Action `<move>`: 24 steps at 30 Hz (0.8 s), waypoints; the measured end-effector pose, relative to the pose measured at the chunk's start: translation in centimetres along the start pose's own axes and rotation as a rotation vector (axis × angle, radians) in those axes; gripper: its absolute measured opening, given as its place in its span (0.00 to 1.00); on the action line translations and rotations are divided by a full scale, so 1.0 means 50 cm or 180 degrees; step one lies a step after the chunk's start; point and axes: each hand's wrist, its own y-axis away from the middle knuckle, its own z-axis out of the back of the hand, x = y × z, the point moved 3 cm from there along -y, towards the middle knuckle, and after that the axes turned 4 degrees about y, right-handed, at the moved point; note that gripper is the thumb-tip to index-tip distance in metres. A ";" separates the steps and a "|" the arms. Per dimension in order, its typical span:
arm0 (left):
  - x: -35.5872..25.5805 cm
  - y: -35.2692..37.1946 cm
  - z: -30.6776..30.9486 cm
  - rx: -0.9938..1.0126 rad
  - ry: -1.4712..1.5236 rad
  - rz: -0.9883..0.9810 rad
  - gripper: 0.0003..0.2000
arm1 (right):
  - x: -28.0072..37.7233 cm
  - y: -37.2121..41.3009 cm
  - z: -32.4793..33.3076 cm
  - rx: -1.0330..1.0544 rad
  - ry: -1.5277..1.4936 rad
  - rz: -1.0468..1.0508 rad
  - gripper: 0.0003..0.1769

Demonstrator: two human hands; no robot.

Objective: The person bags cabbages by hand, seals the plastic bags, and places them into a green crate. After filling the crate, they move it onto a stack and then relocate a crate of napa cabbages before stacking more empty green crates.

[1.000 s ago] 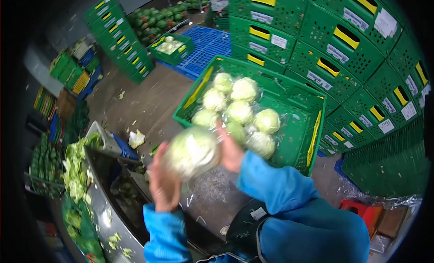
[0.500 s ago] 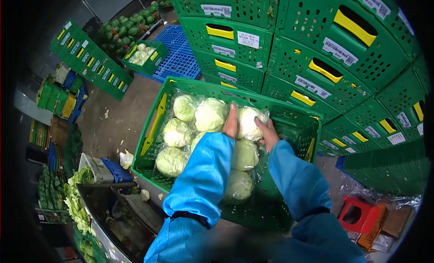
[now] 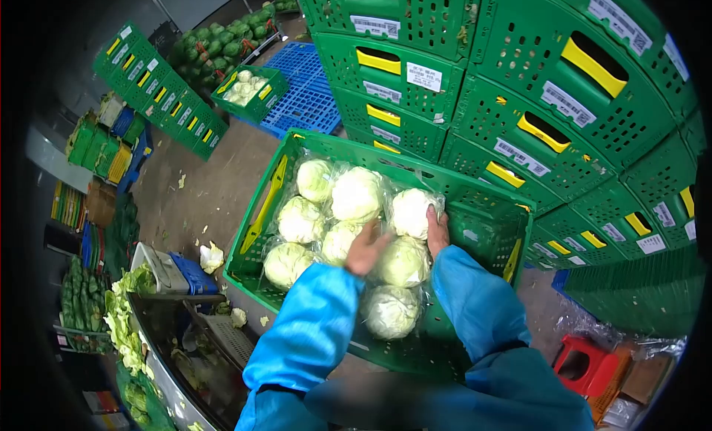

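A green plastic crate (image 3: 252, 209) holds several pale cabbages in clear plastic wrap, packed in rows from its left side to its middle. My right hand (image 3: 437, 232) rests against the right side of the wrapped cabbage (image 3: 410, 211) in the third row, fingers extended. Slightly smeared by motion, my left hand (image 3: 365, 249) is over the gap between the middle-row cabbage (image 3: 340, 240) and the cabbage (image 3: 403, 262) below the right hand's one. Its fingers are stretched out, with nothing gripped. Nearest to me in that row lies another wrapped cabbage (image 3: 393, 312).
Stacked green crates (image 3: 512, 97) with yellow handles rise behind and to the right. A blue pallet (image 3: 304, 90) lies beyond, with a smaller-looking crate of cabbages (image 3: 259, 108) beside it. Leaf scraps fill a dark bin (image 3: 200, 349) at left; a red stool (image 3: 586, 366) stands at lower right.
My left hand has left the side of the far right cabbage and moved toward me and left. My right hand stays by that cabbage, its fingers now straighter. The view has shifted slightly.
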 end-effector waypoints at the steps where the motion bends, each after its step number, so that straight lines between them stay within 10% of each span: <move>1: -0.027 0.040 0.018 0.0075 -0.0058 -0.0084 0.30 | -0.008 -0.007 -0.002 -0.0086 0.0063 0.0027 0.51; 8: -0.074 0.426 0.186 -0.0430 0.0043 -0.0174 0.17 | -0.066 -0.083 0.037 -0.0262 0.0877 0.0620 0.35; 13: 0.067 0.851 0.308 -0.2426 0.1056 -0.0021 0.15 | 0.029 -0.128 -0.017 -0.0010 0.0276 0.1764 0.23; 18: 0.264 1.208 0.294 -0.4901 0.2253 -0.0032 0.12 | 0.302 0.400 -0.347 0.2050 -0.0088 0.2358 0.18; 24: 0.375 1.490 0.331 -0.6360 0.2170 -0.0375 0.08 | 0.204 0.990 -0.666 0.4379 0.0551 0.2596 0.11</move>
